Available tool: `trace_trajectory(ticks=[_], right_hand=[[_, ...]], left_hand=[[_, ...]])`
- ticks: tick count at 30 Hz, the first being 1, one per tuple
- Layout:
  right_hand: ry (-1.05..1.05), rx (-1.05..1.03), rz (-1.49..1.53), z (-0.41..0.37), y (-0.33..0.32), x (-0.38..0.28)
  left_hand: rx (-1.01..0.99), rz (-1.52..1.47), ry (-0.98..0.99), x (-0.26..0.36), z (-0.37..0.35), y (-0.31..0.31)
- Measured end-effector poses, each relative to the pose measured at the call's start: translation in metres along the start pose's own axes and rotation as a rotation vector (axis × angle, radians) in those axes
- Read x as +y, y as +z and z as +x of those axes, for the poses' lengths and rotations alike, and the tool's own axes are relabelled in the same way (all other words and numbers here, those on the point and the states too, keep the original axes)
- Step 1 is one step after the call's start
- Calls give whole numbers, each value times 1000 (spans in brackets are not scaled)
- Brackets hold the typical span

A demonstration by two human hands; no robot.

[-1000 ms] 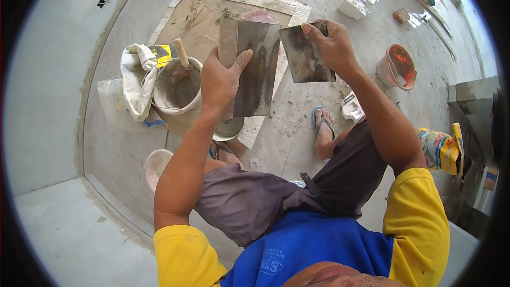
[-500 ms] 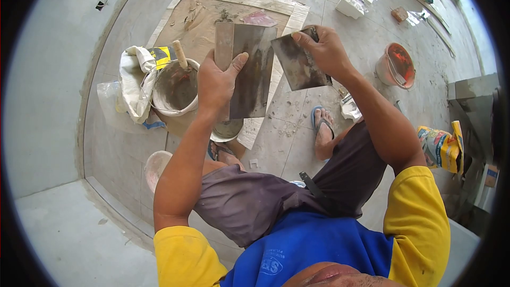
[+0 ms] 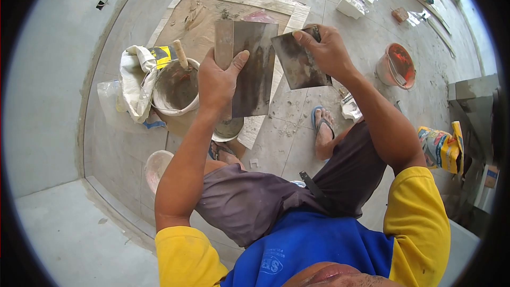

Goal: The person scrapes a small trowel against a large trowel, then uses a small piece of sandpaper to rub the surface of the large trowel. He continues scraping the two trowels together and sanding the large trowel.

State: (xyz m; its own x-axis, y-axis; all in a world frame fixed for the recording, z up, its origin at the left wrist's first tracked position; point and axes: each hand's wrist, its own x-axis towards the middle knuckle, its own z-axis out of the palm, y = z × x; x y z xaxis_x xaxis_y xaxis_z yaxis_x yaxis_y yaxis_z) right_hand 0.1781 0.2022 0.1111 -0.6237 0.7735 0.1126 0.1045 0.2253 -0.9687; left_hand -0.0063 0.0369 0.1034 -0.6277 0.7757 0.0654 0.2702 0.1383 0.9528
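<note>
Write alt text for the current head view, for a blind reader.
A person's left hand holds a large smudged plate, the right hand a smaller plate, above a gray tiled floor. A crusted bucket stands at left, an orange bucket at right.

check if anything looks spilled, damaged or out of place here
Grit lies scattered on the floor beside the right foot, perhaps dropped mix. The wall has a rough, dark hole, which looks unfinished. The held plates look smeared, possibly just from use.
</note>
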Motion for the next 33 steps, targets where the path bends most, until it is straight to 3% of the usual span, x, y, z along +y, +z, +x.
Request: trace_trajectory(ticks=[9, 15, 18, 33], right_hand=[[-45, -13, -57, 1, -2, 0], [-4, 23, 64, 4, -4, 4], [-63, -35, -65, 3, -2, 9], [24, 10, 18, 2, -3, -1]], left_hand=[[2, 20, 12, -2, 1, 1], [4, 5, 21, -3, 2, 1], [-12, 82, -2, -5, 3, 0], [16, 25, 19, -2, 2, 3]])
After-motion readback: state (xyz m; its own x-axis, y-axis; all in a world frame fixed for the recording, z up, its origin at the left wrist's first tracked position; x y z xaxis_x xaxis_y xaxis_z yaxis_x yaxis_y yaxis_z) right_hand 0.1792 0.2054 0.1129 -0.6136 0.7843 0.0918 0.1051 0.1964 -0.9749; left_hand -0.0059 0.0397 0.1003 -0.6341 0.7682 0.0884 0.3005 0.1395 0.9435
